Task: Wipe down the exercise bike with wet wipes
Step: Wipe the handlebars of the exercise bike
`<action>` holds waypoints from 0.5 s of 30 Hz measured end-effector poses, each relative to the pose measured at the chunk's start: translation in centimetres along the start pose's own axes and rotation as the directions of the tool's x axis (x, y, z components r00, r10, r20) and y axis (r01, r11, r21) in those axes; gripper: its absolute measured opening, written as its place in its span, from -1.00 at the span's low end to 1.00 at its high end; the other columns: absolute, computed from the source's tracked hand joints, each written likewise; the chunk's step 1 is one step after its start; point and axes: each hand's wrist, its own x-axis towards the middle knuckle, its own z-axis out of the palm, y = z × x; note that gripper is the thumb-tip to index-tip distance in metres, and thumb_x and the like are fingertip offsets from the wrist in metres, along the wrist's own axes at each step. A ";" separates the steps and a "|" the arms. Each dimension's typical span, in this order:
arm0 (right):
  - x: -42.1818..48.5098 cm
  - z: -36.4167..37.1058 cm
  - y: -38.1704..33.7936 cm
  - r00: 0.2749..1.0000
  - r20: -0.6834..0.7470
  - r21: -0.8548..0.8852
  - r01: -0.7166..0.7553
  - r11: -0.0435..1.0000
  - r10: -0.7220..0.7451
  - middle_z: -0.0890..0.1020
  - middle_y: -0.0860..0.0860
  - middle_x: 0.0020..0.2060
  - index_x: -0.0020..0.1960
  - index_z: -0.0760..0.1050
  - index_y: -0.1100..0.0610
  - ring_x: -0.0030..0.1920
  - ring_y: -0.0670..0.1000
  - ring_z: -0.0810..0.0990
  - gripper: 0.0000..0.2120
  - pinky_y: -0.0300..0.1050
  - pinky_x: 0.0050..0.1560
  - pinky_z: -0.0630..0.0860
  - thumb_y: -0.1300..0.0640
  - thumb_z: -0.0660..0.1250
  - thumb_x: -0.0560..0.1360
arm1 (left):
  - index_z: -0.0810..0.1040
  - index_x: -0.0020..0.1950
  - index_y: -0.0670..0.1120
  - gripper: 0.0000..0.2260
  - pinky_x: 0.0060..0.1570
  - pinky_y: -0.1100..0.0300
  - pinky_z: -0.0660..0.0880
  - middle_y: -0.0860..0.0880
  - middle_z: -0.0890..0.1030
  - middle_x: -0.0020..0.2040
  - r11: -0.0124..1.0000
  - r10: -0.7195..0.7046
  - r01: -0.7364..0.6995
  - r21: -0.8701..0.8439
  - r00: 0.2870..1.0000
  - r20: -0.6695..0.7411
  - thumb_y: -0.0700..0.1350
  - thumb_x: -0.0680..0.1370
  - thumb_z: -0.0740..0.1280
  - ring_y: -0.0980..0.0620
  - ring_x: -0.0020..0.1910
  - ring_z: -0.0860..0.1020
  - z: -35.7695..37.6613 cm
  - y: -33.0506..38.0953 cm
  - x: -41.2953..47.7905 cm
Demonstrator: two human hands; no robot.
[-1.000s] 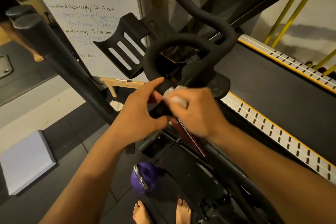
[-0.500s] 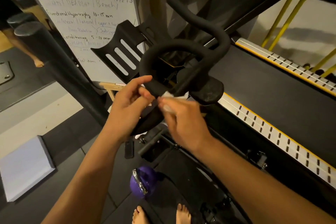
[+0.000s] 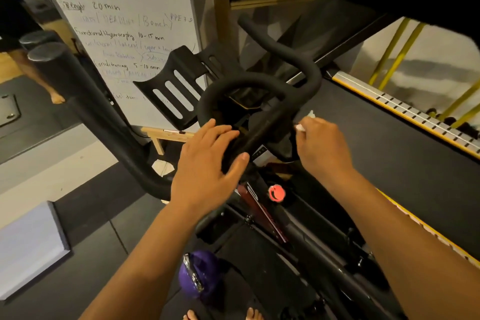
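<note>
I'm pinching the wet wipe (image 3: 304, 123) in my right grip (image 3: 322, 149) beside the handlebar (image 3: 259, 83), left grip (image 3: 207, 166) resting open-fingered on it; frame (image 3: 311, 249) below likely remaining.

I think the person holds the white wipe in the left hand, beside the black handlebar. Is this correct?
No: the head view shows the white wipe pinched in the right hand, beside the black handlebar. The left hand rests on that handlebar.
</note>
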 end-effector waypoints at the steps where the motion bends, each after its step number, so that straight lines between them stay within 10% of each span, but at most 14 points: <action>1: -0.8 -0.1 -0.5 0.999 0.014 -0.033 0.031 0.999 -0.031 0.60 0.15 -0.08 -0.03 0.51 0.20 -0.10 0.23 0.57 -0.82 0.05 -0.17 0.46 0.15 0.17 0.60 | 0.47 0.39 0.03 -0.49 0.44 -0.16 0.25 0.08 0.47 0.37 1.000 0.000 0.000 0.021 1.000 0.012 0.22 0.53 0.13 0.05 0.52 0.20 0.0 0.1 0.0; 6: -7.0 -0.9 -3.9 0.892 0.297 0.318 0.245 0.916 -0.342 0.62 -0.01 -0.13 0.03 0.58 0.08 -0.15 0.03 0.57 -0.78 0.03 -0.14 0.52 0.02 0.19 0.60 | 0.46 0.39 0.04 -0.49 0.46 -0.12 0.22 0.09 0.46 0.39 0.999 0.012 -0.013 0.040 1.000 0.016 0.19 0.49 0.16 0.06 0.54 0.17 0.2 -0.3 -0.1; 9: -2.2 -2.4 -1.6 0.994 -0.065 0.431 0.110 0.896 -0.091 0.62 -0.07 -0.12 0.11 0.61 0.09 -0.16 -0.13 0.52 -0.81 -0.21 -0.08 0.46 0.11 0.29 0.55 | 0.47 0.39 0.03 -0.50 0.48 -0.11 0.20 0.11 0.45 0.40 1.000 -0.002 0.002 0.012 1.000 0.010 0.15 0.49 0.19 0.07 0.54 0.17 0.0 -0.3 -0.1; 15: 1.7 -1.9 1.4 0.984 0.175 0.041 -0.033 0.999 0.025 0.54 0.10 -0.04 0.07 0.61 0.12 -0.09 0.02 0.42 -0.84 -0.21 -0.12 0.25 0.19 0.29 0.55 | 0.48 0.38 0.03 -0.54 0.48 -0.08 0.18 0.12 0.44 0.41 1.000 -0.018 0.018 0.001 1.000 0.009 0.10 0.50 0.23 0.09 0.54 0.16 0.0 -0.2 -0.1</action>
